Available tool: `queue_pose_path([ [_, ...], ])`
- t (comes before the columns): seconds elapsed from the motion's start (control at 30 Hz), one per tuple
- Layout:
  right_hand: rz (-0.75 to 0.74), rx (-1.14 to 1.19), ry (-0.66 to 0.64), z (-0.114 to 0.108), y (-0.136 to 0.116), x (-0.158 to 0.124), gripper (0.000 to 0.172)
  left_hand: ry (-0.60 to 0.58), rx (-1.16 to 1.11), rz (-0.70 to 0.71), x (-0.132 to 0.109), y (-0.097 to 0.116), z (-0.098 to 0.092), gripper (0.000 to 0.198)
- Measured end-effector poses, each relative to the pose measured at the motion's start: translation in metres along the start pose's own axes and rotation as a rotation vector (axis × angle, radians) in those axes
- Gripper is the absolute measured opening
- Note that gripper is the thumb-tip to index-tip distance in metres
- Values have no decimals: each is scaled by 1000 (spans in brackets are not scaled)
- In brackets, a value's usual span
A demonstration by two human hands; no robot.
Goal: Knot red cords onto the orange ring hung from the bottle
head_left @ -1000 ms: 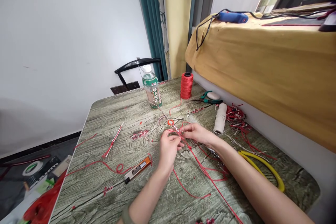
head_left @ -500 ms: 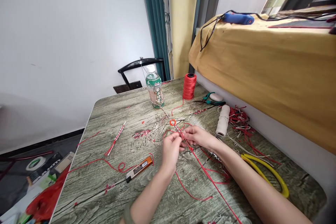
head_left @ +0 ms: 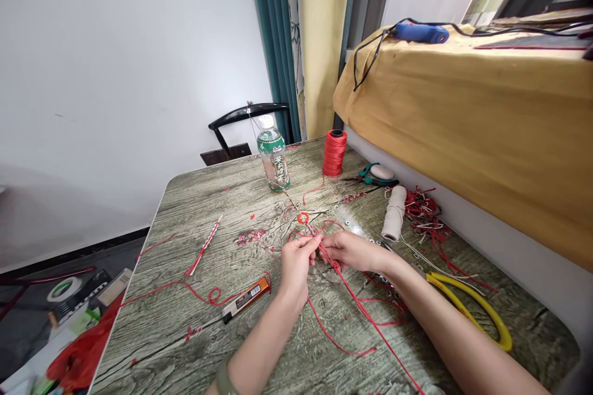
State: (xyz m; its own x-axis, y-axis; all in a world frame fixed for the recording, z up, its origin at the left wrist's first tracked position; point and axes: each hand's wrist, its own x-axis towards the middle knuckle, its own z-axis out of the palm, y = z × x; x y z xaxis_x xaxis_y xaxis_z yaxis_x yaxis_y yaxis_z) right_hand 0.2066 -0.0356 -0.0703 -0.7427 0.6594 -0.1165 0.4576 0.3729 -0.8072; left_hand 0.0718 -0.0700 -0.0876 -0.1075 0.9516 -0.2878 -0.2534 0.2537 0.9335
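Fingertips of the left hand (head_left: 296, 259) and right hand (head_left: 352, 251) pinch the red cord (head_left: 356, 302) at frame centre. Its taut length runs from the small red ring (head_left: 303, 218) diagonally toward the lower right (loose ends curl beside it). All lies on a grey wood-grain table (head_left: 194, 210); white wall at upper left, yellow-draped ledge (head_left: 463, 117) at right.

Rough weathered wood table (head_left: 194, 315), glossy plastic bottle (head_left: 274, 157)
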Motion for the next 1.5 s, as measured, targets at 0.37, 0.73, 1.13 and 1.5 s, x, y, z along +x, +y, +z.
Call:
queue_pose_path([
  [0.37, -123, -157, -54, -8, -4, -2, 23, 19, -93, -76, -3, 6, 2, 24],
  [0.73, -38, 98, -9, -4, -3, -3, 19, 7, -85, -44, -2, 5, 2, 24],
  [1.13, 120, 603, 90, 3, 3, 3, 34, 73, -125, -21, 0, 4, 3, 23],
  [1.5, 140, 675, 55, 3, 9, 5, 26, 50, -152, -34, 2, 3, 3, 25],
])
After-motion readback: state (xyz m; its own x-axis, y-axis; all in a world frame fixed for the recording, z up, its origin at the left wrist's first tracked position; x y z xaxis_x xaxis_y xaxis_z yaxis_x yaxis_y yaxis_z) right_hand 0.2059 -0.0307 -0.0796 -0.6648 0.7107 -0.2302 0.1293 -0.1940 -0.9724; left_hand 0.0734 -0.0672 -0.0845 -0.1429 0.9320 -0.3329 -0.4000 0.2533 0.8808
